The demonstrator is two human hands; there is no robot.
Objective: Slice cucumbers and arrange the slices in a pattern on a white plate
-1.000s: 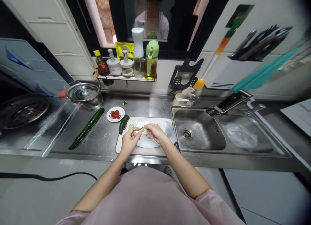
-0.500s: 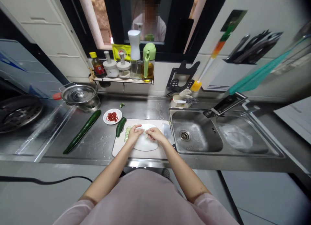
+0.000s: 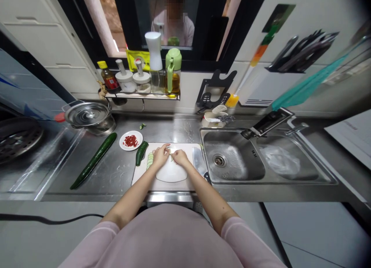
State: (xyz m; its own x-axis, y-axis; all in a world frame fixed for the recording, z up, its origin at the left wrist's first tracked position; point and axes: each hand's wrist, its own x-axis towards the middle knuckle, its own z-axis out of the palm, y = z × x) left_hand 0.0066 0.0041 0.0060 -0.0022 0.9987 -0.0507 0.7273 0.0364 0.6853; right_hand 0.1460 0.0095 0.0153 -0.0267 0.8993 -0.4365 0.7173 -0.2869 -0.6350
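A long brushed stainless-steel countertop (image 3: 116, 179) runs across the kitchen beneath a black-framed window (image 3: 126, 24) whose pane reflects a person in a pale top. To the right, a two-bowl stainless-steel sink (image 3: 255, 173) is set into the counter; a crumpled clear plastic bag (image 3: 282, 160) lies in its right-hand bowl. A pale rectangular cutting board (image 3: 140, 179) lies left of the sink, bearing a white plate with rounded corners (image 3: 171, 174). A lidded steel pot (image 3: 89, 115) stands at the far left, near a long dark green cucumber (image 3: 94, 160) lying slantwise on the counter. A small round white dish (image 3: 123, 136) holds chopped red bits (image 3: 131, 141).

The left hand (image 3: 161, 156) bends its fingers over the white plate's far left part; whether it grips anything cannot be told. The right hand (image 3: 180, 157), just beside it, pinches a thin pale green slice (image 3: 172, 157) above the plate. A short dark green cucumber piece (image 3: 141, 153) lies at the board's left edge, near a row of pale green slices (image 3: 150, 160).

A white printed sheet (image 3: 353, 138), a yellow packet (image 3: 131, 59) and a yellow-capped bottle with a red label (image 3: 110, 80) carry print too small to read.
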